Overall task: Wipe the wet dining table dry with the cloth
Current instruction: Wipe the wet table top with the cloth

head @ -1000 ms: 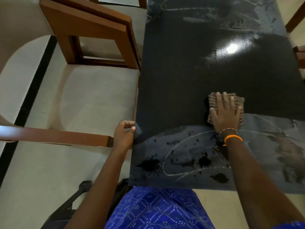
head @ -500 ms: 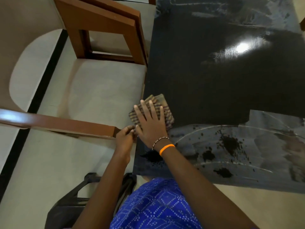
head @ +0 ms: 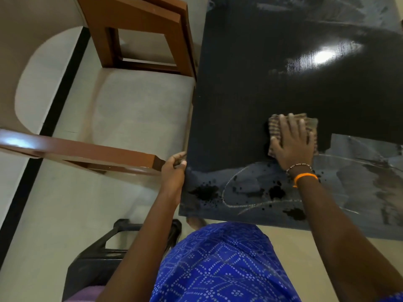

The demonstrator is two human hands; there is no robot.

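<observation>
Dining table point(head: 250, 101): near-edge strip shows droplets and streaks, unwiped. Left hand point(head: 173, 172) curls over its left edge. Further in, right hand point(head: 293, 144), fingers spread, presses the folded cloth point(head: 275, 131) flat where wet meets dry. Beyond, mostly dry-looking; far-end smears remain. Judged roughly half done.

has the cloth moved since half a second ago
Yes. The cloth has slid right, away from the table's left edge and toward the middle, under the right hand.
</observation>
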